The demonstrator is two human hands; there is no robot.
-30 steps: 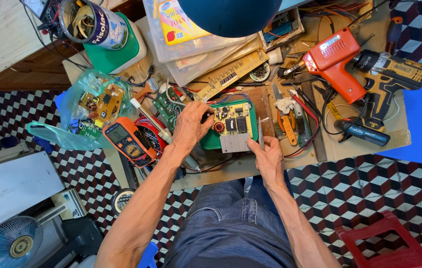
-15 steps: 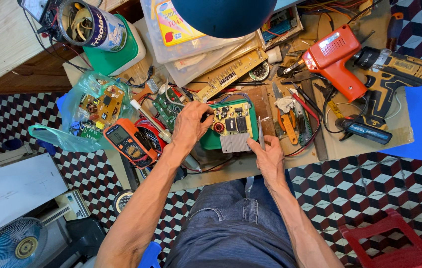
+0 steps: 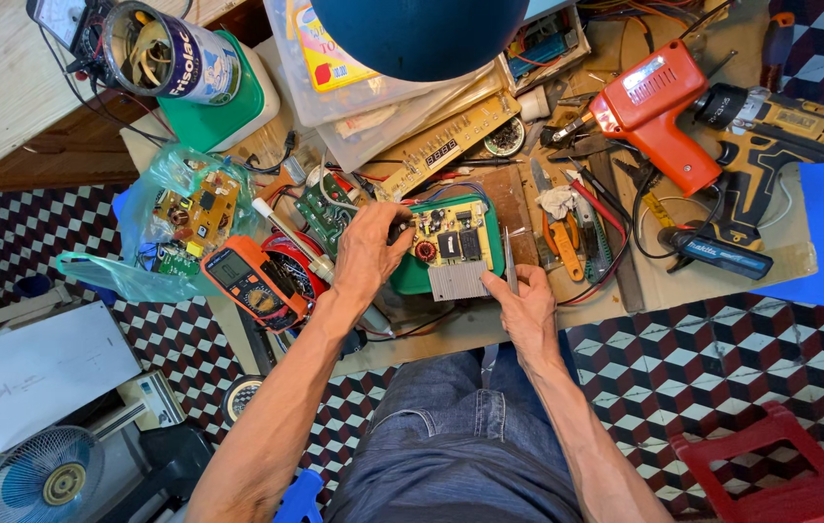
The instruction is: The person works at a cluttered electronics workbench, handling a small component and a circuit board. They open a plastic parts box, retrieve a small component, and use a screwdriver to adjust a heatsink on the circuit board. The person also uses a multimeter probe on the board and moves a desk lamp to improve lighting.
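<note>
A cluttered tabletop (image 3: 712,276) is standing over a checkered floor (image 3: 722,349), crowded with tools. At its near edge, a yellow circuit board (image 3: 450,234) is lying in a green housing (image 3: 410,279), with its grey heat sink (image 3: 458,280) facing the person. The left hand (image 3: 370,250) is closing over the board's left edge and steadying it. The right hand (image 3: 525,302) is pinching slim metal tweezers (image 3: 510,261) just beside the board's right edge. Judged from this, the board is already exposed and work on its components is still under way. An orange multimeter (image 3: 245,283) and an orange heat tool (image 3: 654,108) are lying nearby.
</note>
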